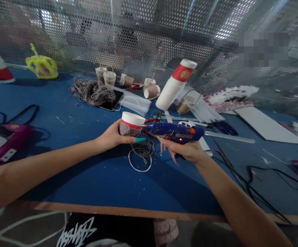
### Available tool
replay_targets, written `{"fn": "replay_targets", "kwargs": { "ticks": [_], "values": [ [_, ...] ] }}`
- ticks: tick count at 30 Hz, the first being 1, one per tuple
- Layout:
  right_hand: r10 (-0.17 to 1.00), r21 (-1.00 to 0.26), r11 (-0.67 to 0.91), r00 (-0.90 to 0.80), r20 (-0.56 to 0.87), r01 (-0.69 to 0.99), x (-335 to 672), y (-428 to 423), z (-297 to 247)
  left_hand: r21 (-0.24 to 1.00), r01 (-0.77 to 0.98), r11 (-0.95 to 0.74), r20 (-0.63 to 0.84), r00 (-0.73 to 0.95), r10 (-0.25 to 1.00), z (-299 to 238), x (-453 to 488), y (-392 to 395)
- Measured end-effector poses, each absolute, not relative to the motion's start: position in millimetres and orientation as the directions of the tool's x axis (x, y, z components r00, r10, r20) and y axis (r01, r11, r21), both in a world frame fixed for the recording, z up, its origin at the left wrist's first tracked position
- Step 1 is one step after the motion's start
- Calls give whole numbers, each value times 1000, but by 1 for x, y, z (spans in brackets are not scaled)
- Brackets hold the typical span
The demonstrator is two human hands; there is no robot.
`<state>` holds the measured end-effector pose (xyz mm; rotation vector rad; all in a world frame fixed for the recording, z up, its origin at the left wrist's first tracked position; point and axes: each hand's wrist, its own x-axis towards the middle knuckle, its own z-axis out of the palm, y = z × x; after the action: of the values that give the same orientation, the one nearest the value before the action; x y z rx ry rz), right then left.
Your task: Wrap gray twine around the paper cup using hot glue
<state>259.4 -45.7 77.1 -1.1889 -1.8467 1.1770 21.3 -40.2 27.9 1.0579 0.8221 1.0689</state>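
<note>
My left hand [112, 137] grips a paper cup [130, 124] with a white rim and a red band; grey twine is wound round its lower part. My right hand [186, 150] holds a blue hot glue gun [174, 131], its nozzle pointing left and touching the cup's side. A clear glue stick [231, 138] sticks out of the gun's back to the right. Loose grey twine [141, 156] trails from the cup and coils on the blue table [87, 178] just below both hands.
A tilted stack of white paper cups [173, 87] stands behind the gun. A bundle of grey twine [93, 92] lies on a phone at the back. Several twine-wrapped cups [110, 77] stand by the mesh wall. Black cables [254, 178] run right; a magenta device [8, 142] sits left.
</note>
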Motion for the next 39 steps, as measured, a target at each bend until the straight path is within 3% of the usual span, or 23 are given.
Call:
{"fn": "replay_targets", "kwargs": {
  "ticks": [7,13,25,39],
  "values": [
    [895,-857,316,-427,128,406,253,-49,77,971,-218,101,-35,289,957,25,19,-39],
    [911,-861,266,-406,76,433,250,-48,75,984,-143,105,-64,267,962,24,18,-39],
    [852,-779,468,-448,271,417,251,-47,73,989,-114,91,-58,268,962,25,18,-39],
    [867,-776,453,-420,268,439,250,-47,72,987,-134,92,-53,272,961,33,21,-42]
  ]
}}
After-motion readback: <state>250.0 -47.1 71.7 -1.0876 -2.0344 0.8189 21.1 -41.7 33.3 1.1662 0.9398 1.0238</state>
